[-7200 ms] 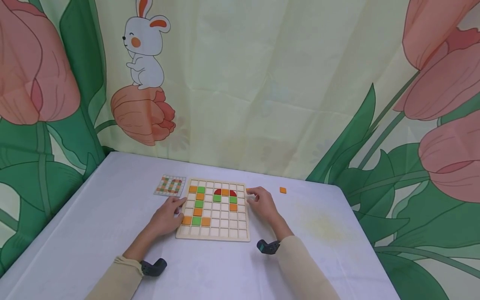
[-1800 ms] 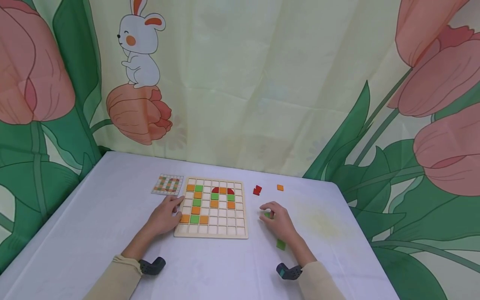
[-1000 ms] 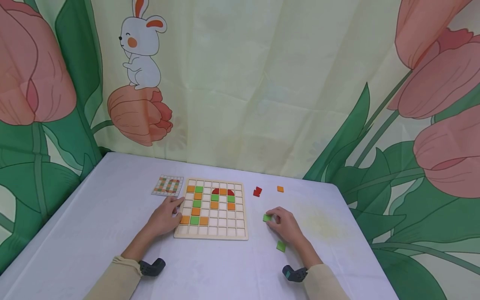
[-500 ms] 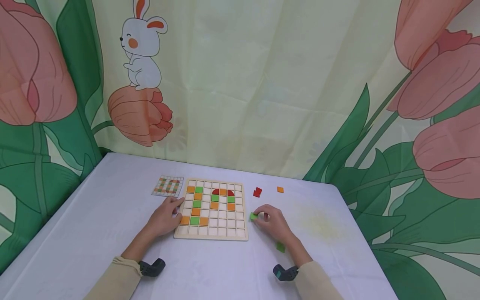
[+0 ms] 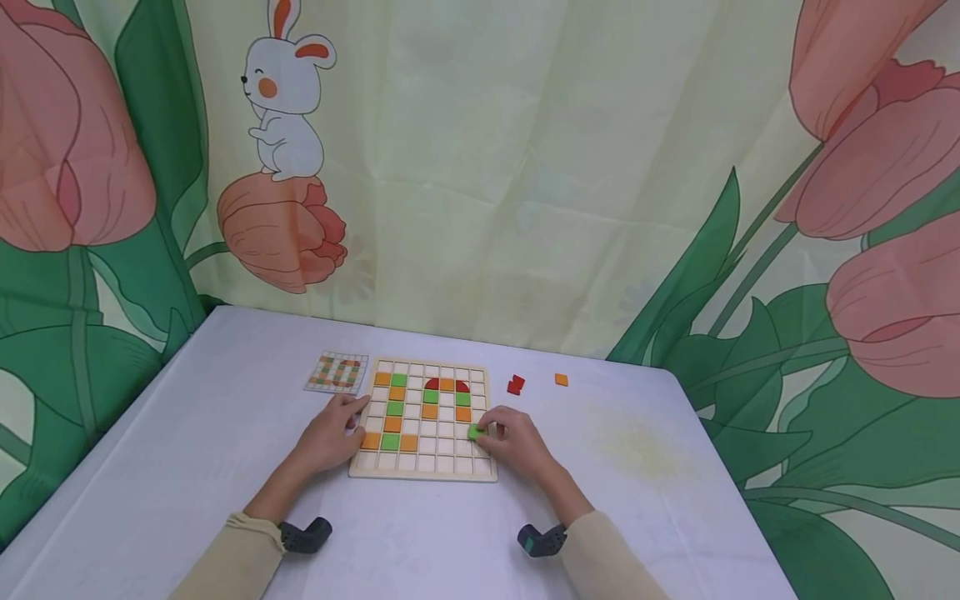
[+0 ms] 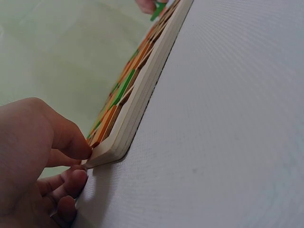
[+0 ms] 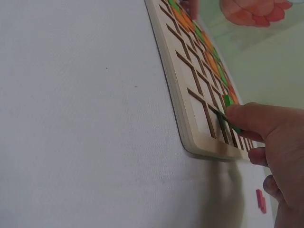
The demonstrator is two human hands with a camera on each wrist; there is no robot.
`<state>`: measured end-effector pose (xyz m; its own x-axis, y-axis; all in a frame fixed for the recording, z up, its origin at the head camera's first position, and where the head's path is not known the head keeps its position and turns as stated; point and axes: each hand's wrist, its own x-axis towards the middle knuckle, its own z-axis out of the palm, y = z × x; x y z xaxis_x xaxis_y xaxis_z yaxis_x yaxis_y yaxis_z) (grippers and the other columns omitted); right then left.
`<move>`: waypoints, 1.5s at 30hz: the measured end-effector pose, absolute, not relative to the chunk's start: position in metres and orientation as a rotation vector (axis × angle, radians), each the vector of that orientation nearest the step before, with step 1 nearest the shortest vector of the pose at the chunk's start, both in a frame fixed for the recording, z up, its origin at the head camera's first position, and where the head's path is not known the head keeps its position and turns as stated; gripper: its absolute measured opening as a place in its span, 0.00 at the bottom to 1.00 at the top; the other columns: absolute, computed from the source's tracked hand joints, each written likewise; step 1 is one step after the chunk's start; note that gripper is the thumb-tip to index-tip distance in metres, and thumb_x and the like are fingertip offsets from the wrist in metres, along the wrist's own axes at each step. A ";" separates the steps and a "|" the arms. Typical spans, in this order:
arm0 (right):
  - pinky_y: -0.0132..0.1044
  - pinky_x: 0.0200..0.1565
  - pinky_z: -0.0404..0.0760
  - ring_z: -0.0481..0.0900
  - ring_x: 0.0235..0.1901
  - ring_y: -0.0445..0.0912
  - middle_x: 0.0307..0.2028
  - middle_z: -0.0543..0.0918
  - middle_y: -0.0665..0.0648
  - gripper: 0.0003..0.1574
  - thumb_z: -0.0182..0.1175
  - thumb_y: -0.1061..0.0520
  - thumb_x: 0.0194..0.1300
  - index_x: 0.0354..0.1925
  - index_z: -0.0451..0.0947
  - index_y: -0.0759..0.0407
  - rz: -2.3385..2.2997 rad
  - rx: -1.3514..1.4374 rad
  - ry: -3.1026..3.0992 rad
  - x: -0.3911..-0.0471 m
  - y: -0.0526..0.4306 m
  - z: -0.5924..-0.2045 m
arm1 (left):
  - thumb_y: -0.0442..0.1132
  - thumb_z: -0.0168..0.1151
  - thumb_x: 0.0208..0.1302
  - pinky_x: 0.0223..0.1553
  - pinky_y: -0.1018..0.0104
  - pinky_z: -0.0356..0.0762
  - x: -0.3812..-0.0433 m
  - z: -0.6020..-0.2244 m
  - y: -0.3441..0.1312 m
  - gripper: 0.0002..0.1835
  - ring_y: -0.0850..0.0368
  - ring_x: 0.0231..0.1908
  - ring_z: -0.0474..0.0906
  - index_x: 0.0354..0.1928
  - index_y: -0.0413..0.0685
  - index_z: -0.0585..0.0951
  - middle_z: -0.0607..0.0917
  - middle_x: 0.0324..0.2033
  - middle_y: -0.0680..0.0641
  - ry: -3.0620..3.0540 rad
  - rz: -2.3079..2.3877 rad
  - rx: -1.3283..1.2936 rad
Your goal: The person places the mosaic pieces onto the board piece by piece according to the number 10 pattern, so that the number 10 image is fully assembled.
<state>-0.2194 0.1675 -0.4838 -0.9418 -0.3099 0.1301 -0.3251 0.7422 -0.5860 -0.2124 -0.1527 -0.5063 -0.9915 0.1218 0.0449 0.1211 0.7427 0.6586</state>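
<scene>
My right hand pinches a green square tile between thumb and fingers, over the right-hand columns of the wooden grid board. In the right wrist view the tile is tilted close above the cells, partly hidden by the thumb. My left hand rests at the board's left edge, thumb and index fingertips touching the frame, other fingers loosely bent. Orange and green tiles fill several cells at the left; two red curved pieces, with orange and green tiles, form an arch at the upper right.
A pattern card lies beyond the left hand, beside the board. Red pieces and one orange tile lie on the white table right of the board. A patterned curtain hangs behind the table.
An orange tile has joined the arch's left side. My right hand then took a green tile from the table and carried it left over the board. My left hand stays at the edge.
</scene>
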 end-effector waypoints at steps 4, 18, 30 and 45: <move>0.27 0.32 0.72 0.73 0.32 0.43 0.37 0.82 0.46 0.07 0.69 0.53 0.57 0.37 0.85 0.48 0.965 0.550 -2.911 -0.221 0.161 -0.484 | 0.35 0.57 0.59 0.30 0.65 0.63 -0.212 -0.506 -0.153 0.31 0.56 0.35 0.66 0.67 0.40 0.69 0.70 0.41 0.45 2.933 1.107 0.202; 0.30 0.44 0.78 0.76 0.43 0.41 0.42 0.84 0.46 0.08 0.69 0.52 0.58 0.38 0.86 0.48 0.950 0.568 -2.952 -0.227 0.149 -0.482 | 0.34 0.57 0.59 0.29 0.67 0.62 -0.212 -0.504 -0.153 0.31 0.57 0.34 0.66 0.67 0.40 0.69 0.70 0.40 0.46 2.950 1.108 0.218; 0.30 0.45 0.78 0.76 0.47 0.42 0.46 0.82 0.48 0.08 0.68 0.53 0.58 0.39 0.87 0.49 0.920 0.572 -2.959 -0.228 0.149 -0.484 | 0.34 0.57 0.59 0.29 0.67 0.62 -0.211 -0.503 -0.152 0.31 0.57 0.33 0.66 0.67 0.40 0.69 0.70 0.40 0.45 2.940 1.115 0.211; 0.27 0.32 0.73 0.73 0.32 0.40 0.39 0.82 0.44 0.07 0.68 0.54 0.58 0.38 0.85 0.46 0.976 0.430 -2.873 -0.210 0.180 -0.481 | 0.35 0.58 0.59 0.29 0.67 0.63 -0.211 -0.503 -0.152 0.31 0.56 0.35 0.67 0.67 0.40 0.69 0.70 0.40 0.45 2.941 1.109 0.201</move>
